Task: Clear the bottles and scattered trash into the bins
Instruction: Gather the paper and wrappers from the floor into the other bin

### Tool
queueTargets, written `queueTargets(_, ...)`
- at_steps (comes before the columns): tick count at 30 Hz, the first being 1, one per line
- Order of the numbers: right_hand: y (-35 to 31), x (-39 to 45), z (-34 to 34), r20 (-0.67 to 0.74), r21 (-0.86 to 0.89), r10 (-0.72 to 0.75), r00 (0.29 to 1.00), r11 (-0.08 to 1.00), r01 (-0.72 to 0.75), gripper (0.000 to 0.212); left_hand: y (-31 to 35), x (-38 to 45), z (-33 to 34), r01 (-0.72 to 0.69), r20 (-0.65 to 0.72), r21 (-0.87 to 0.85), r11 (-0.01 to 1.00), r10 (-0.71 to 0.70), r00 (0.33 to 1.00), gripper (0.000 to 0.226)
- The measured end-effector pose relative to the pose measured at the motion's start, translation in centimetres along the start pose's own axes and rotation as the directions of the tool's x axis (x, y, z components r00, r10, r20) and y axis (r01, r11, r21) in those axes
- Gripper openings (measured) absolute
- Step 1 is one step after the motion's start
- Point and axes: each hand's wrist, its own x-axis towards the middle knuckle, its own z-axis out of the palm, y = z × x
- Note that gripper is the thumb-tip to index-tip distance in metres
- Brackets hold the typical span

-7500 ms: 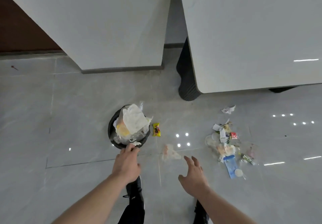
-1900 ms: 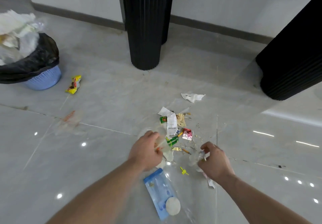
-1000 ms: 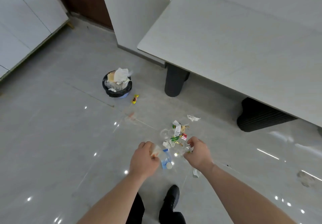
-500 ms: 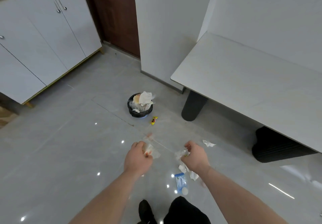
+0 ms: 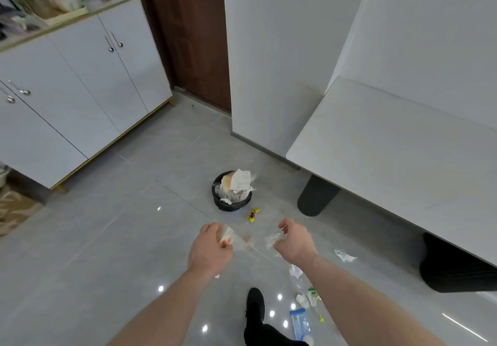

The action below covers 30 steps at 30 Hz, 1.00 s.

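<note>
My left hand (image 5: 210, 251) grips a crumpled clear wrapper with red marks (image 5: 233, 239). A bunch of clear plastic scraps (image 5: 273, 240) is pinched in my right hand (image 5: 294, 240). Both hands are held out in front of me above the floor. Ahead stands a small round bin with a black liner (image 5: 231, 203), heaped with paper and plastic. A yellow snack wrapper (image 5: 253, 215) lies on the floor just right of the bin. More trash lies by my feet: a blue pouch (image 5: 300, 323), small scraps (image 5: 305, 296) and a white paper scrap (image 5: 344, 256).
A white table (image 5: 398, 157) on thick black legs (image 5: 317, 197) stands on the right. White cupboards (image 5: 75, 95) line the left wall, with a brown door (image 5: 193, 36) behind. A patterned mat (image 5: 13, 208) lies at the far left. My black shoe (image 5: 255, 305) is below.
I have stood up from the trash pile with scraps in both hands and turned toward the bin. The bin now lies straight ahead and the leftover trash is down by my feet.
</note>
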Motion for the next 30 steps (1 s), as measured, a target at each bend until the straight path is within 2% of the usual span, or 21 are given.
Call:
queueTargets(5,-4.8,5.6,-0.5,0.03,-0.011,-0.047,0.998,0.999,0.047,0.039,-0.4,5.5,-3.0,0.017,-0.077,0.007,1.0,-0.016,0.997,0.021)
queueTargets(11,-9.8,11.1,-0.2,0.036,-0.027,-0.044,0.998,0.999,0.045,0.044,-1.8,12.0,-5.9,0.037,-0.057,-0.018,0.999,-0.038,0.998,0.023)
queueTargets(24,-19.8,18.1,3.3,-0.068,0.036,0.147,0.987,0.989,-0.145,0.042,-5.8,28.9,-12.8,-0.129,0.173,0.065,0.99,0.116,0.978,0.023)
queueTargets(30,-21.2,20.5,2.6,-0.108,0.112,0.253,0.961,0.964,-0.241,0.037,-4.0,34.5,-13.4,-0.255,0.266,0.101,0.962,0.221,0.938,0.02)
